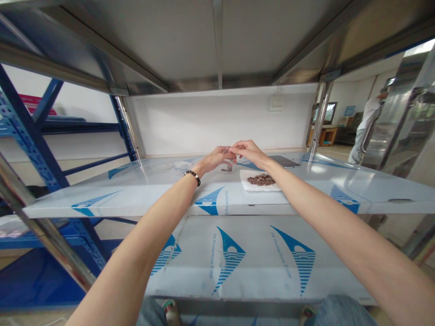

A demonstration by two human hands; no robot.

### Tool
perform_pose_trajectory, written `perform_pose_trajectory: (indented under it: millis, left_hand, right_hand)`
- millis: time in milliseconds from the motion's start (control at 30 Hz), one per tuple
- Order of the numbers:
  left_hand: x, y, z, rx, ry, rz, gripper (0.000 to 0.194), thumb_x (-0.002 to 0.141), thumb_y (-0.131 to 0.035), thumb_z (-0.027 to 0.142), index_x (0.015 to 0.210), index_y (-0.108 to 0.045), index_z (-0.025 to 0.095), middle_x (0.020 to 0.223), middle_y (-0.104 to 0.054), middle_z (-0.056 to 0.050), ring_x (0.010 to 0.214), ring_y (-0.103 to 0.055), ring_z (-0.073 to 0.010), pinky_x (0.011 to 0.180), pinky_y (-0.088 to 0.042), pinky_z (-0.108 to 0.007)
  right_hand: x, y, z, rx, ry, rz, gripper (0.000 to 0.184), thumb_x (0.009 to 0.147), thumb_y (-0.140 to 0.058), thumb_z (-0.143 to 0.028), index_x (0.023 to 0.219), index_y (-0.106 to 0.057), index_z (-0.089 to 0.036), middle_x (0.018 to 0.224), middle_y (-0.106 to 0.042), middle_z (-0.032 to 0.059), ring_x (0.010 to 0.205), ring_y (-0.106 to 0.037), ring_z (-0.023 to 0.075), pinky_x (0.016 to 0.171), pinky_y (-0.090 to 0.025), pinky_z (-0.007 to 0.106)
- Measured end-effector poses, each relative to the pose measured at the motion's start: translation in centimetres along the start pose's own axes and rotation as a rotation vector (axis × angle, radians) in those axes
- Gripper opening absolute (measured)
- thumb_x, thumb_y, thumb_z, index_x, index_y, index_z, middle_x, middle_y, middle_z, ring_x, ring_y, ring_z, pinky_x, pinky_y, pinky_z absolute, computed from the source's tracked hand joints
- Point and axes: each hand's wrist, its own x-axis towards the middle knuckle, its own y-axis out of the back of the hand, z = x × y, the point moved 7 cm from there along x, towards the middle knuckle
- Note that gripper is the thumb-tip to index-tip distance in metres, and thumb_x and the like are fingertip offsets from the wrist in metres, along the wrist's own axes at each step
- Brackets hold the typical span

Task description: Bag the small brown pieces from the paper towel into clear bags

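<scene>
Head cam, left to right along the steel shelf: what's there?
Blue metal rack → left hand → right hand → white plate of brown pieces → dark tablet → steel door

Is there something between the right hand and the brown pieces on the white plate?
Nothing visible stands there: the right hand is raised just beyond and to the left of the brown pieces on the white plate.
</scene>
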Motion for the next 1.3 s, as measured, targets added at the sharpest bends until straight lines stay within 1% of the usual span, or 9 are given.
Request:
perform_pose_trajectory:
  millis: [200, 433, 567, 800, 933, 1000, 1100, 1167, 1300]
  left_hand:
    - [-0.2, -0.4, -0.3, 0.020, 0.072, -0.030, 0.020, 0.085, -0.077, 0.031, 0.094, -0.075, 0.013, 0.094, -0.076, -0.012, 0.092, -0.071, -0.0203, 0.085, -0.054, -0.035]
    - [-0.2, -0.4, -0.7, 0.049, 0.088, -0.018, 0.018, 0.085, -0.078, 0.028, 0.096, -0.077, 0.014, 0.095, -0.079, -0.012, 0.086, -0.072, -0.0195, 0.081, -0.052, -0.033]
    - [-0.1, -0.2, -0.9, 0.089, 0.089, -0.017, 0.028, 0.093, -0.076, 0.041, 0.093, -0.077, 0.013, 0.093, -0.078, -0.013, 0.081, -0.070, -0.0173, 0.076, -0.053, -0.030]
    - [0.3, 1.3, -0.7, 0.136, 0.044, 0.121, 0.047, 0.096, -0.074, 0.057, 0.090, -0.072, 0.011, 0.083, -0.075, -0.012, 0.073, -0.070, -0.0160, 0.072, -0.055, -0.029]
    - [0.2, 2.1, -0.2, 0.108, -0.005, 0.206, 0.042, 0.098, -0.075, 0.054, 0.091, -0.069, 0.013, 0.083, -0.073, -0.009, 0.072, -0.071, -0.0155, 0.070, -0.057, -0.029]
    - [0.2, 2.3, 0.0, 0.107, -0.023, 0.229, 0.037, 0.099, -0.074, 0.049, 0.091, -0.069, 0.013, 0.083, -0.072, -0.007, 0.070, -0.070, -0.0147, 0.068, -0.057, -0.028]
    - [0.3, 2.6, 0.0, 0.094, -0.032, 0.257, 0.033, 0.099, -0.073, 0.045, 0.091, -0.069, 0.013, 0.081, -0.071, -0.006, 0.069, -0.069, -0.0144, 0.065, -0.056, -0.028]
    - [0.3, 2.7, -0.1, 0.074, -0.040, 0.267, 0.035, 0.097, -0.074, 0.047, 0.092, -0.070, 0.013, 0.082, -0.071, -0.006, 0.070, -0.070, -0.0150, 0.065, -0.057, -0.028]
    - [0.3, 3.0, -0.1, 0.070, -0.063, 0.292, 0.041, 0.093, -0.079, 0.053, 0.091, -0.072, 0.012, 0.083, -0.072, -0.007, 0.071, -0.069, -0.0149, 0.066, -0.056, -0.027]
  right_hand:
    - [0.2, 0.5, -0.4, -0.042, 0.047, 0.054, 0.037, 0.085, -0.077, -0.056, 0.079, -0.070, -0.020, 0.069, -0.060, 0.0010, 0.071, -0.054, 0.0171, 0.069, -0.042, 0.031]
    - [0.3, 0.6, -0.2, 0.019, 0.048, 0.068, 0.035, 0.088, -0.076, -0.054, 0.080, -0.064, -0.022, 0.074, -0.063, 0.0024, 0.069, -0.056, 0.0181, 0.066, -0.045, 0.032]
    - [0.6, 0.4, -0.4, -0.026, 0.089, 0.055, 0.030, 0.087, -0.075, -0.048, 0.079, -0.064, -0.022, 0.072, -0.063, 0.0023, 0.069, -0.057, 0.0188, 0.070, -0.046, 0.033]
    - [0.7, 0.8, -0.7, -0.138, 0.150, 0.109, 0.020, 0.086, -0.067, -0.037, 0.077, -0.066, -0.020, 0.074, -0.066, 0.0031, 0.074, -0.057, 0.0191, 0.074, -0.044, 0.033]
    - [0.8, 0.6, -0.5, -0.132, 0.104, 0.097, 0.017, 0.088, -0.066, -0.034, 0.077, -0.063, -0.021, 0.073, -0.063, 0.0019, 0.073, -0.057, 0.0187, 0.072, -0.045, 0.032]
    - [0.7, 0.7, -0.3, -0.099, 0.068, 0.103, 0.011, 0.088, -0.067, -0.031, 0.086, -0.063, -0.021, 0.077, -0.063, 0.0011, 0.073, -0.058, 0.0184, 0.069, -0.045, 0.031]
    - [0.5, 1.2, 0.3, -0.026, -0.029, 0.148, 0.017, 0.089, -0.073, -0.029, 0.101, -0.062, -0.024, 0.081, -0.062, 0.0000, 0.072, -0.060, 0.0176, 0.061, -0.043, 0.028]
    - [0.3, 1.4, 0.9, 0.011, -0.106, 0.147, 0.015, 0.091, -0.075, -0.030, 0.093, -0.062, -0.022, 0.078, -0.060, 0.0007, 0.069, -0.059, 0.0167, 0.058, -0.041, 0.027]
    - [0.2, 1.6, 1.6, 0.120, -0.168, 0.131, 0.029, 0.097, -0.073, -0.033, 0.074, -0.061, -0.019, 0.072, -0.059, 0.0024, 0.066, -0.055, 0.0137, 0.060, -0.041, 0.026]
